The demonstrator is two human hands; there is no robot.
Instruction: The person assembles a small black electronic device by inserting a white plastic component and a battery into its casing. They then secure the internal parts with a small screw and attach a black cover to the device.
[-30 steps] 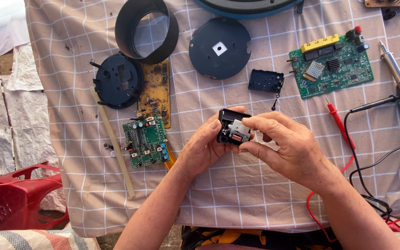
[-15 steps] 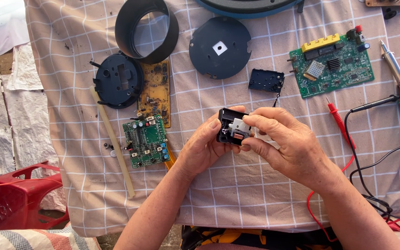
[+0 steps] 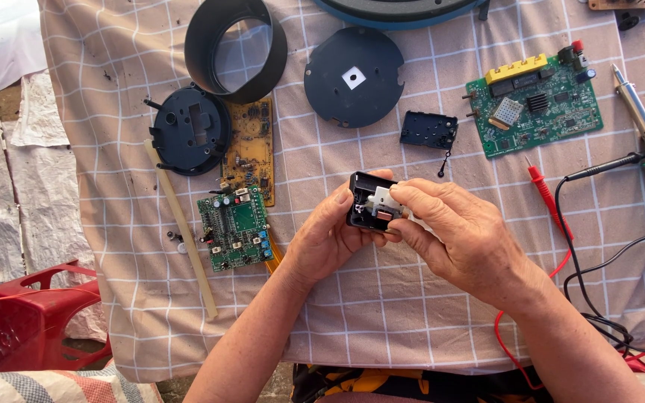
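Observation:
My left hand (image 3: pixel 328 240) cups a small black plastic housing (image 3: pixel 361 200) from the left, thumb along its edge. My right hand (image 3: pixel 463 240) pinches a small white and metal part (image 3: pixel 382 205) seated in that housing, fingers wrapped over its right side. Both hands hover above the checked cloth (image 3: pixel 382 313) near the table's middle. The inside of the housing is mostly hidden by my fingers.
A small green circuit board (image 3: pixel 234 227), a yellow board (image 3: pixel 251 148), a black round base (image 3: pixel 190 138), a black ring (image 3: pixel 237 46), a black disc (image 3: pixel 354 77) and a small black cover (image 3: pixel 428 130) lie behind. A large green board (image 3: pixel 536 104), red probe (image 3: pixel 542 182), wires and soldering iron (image 3: pixel 637 112) sit right. A red stool (image 3: pixel 16 321) stands left.
The hands have shifted slightly; my right fingers have worked the white part a little further over the housing. Everything on the cloth stayed put.

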